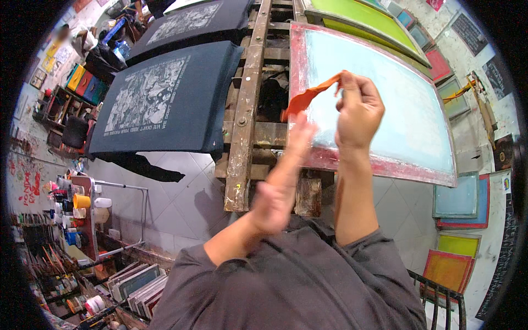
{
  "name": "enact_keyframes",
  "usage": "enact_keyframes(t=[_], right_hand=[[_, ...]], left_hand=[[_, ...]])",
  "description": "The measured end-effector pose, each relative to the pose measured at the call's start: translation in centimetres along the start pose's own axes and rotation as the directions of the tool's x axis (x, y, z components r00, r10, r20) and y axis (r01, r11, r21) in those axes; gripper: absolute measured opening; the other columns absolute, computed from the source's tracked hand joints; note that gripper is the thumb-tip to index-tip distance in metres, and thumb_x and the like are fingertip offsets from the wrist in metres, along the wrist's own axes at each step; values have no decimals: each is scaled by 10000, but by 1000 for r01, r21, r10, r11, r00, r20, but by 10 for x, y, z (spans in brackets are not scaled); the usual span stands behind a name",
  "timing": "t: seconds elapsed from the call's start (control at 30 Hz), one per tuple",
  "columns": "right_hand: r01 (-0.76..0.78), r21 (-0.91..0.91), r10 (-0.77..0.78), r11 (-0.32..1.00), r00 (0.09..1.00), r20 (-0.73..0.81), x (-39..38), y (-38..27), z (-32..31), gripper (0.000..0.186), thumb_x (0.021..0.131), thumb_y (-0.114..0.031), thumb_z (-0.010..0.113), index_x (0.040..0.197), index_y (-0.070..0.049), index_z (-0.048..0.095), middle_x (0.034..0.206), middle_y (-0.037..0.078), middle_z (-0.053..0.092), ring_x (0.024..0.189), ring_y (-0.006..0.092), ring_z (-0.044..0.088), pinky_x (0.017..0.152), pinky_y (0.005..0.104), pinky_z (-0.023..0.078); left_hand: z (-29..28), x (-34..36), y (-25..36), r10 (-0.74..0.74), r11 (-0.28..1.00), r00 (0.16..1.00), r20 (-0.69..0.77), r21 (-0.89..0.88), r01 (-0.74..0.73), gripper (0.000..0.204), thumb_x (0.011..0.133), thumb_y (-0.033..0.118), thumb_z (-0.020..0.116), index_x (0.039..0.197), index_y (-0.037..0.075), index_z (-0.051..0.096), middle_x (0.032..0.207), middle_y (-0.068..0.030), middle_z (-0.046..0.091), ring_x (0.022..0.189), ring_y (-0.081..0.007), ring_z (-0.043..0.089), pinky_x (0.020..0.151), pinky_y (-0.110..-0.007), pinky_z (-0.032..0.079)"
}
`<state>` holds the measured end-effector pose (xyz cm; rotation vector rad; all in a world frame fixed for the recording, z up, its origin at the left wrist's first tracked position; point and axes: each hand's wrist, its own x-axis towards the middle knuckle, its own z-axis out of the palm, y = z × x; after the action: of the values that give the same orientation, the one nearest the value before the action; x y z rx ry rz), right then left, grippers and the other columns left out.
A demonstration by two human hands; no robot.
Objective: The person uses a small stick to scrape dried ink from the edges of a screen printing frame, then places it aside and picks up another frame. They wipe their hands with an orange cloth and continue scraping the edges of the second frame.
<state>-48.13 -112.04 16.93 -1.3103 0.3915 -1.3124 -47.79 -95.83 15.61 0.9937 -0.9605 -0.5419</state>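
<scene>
My right hand (358, 113) is raised over a screen printing frame (385, 99) with a pale blue mesh and red-stained edges. Its thumb and fingers pinch one end of a limp orange cloth (306, 99), which droops to the left. Blurred by motion, my left hand (283, 179) is lower and to the left, its fingers stretched toward the cloth's hanging end. Nothing shows in that hand. Whether its fingertips touch the cloth, I cannot tell.
Left of a rusty metal rail (246, 110), a dark printed T-shirt (148, 99) lies on a board, another beyond it. A lime-green screen (368, 22) sits behind the blue one. Paint containers (81, 201) crowd a stand at left; several frames (451, 269) lean at right.
</scene>
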Motion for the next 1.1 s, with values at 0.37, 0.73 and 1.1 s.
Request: enact_keyframes(t=[0.37, 0.73, 1.1], right_hand=[[-364, 169, 245, 916, 842, 481, -47, -21, -14, 112, 891, -69, 599, 947, 16, 645, 824, 69, 662, 646, 67, 567, 559, 184, 448], [-375, 45, 296, 926, 796, 528, -76, -18, -7, 103, 886, -31, 577, 878, 39, 652, 755, 17, 637, 714, 82, 562, 663, 229, 469], [-686, 427, 339, 589, 689, 641, -67, -4, -19, 523, 926, -267, 425, 1373, -9, 337, 1230, 249, 491, 997, 254, 559, 840, 363, 465]], left_hand=[[-30, -3, -11, -290, 896, 949, -127, -384, 223, 558, 990, 349, 326, 1376, -54, 329, 1380, -163, 428, 1223, -270, 468, 998, -370, 366], [-33, 0, -8, -173, 977, 919, -353, -176, 116, 230, 885, 37, 595, 1097, -49, 622, 1032, -95, 652, 942, -138, 603, 878, -265, 462], [-56, -8, 1, 8, 988, 881, -474, 141, 67, 206, 905, 31, 548, 1085, -59, 593, 968, -72, 643, 886, -133, 604, 824, -280, 483]])
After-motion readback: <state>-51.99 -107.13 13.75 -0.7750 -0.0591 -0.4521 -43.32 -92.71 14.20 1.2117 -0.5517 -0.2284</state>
